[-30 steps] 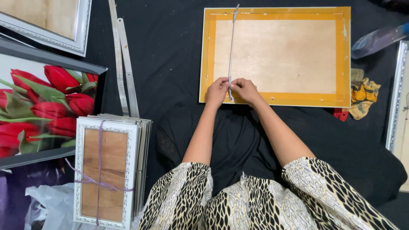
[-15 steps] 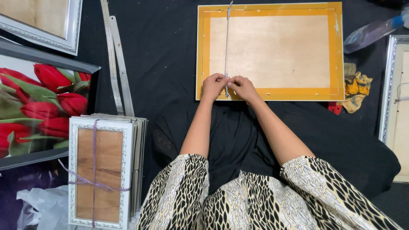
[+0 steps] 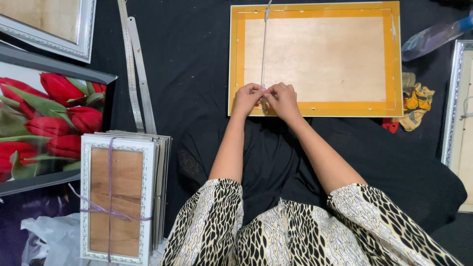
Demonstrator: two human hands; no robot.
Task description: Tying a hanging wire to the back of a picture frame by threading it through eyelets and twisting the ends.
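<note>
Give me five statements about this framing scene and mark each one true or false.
1. Both hands, left hand and right hand, meet at the string on the near edge of the yellow-bordered frame back. True.
2. The string runs sideways across the frame back. False: it runs from the near edge to the far edge.
3. The stack of small frames is tied with purple ribbon. True.
4. The tulip picture shows yellow flowers. False: they are red.
5. Two metal rulers lie to the right of the frame back. False: they lie to its left.
</note>
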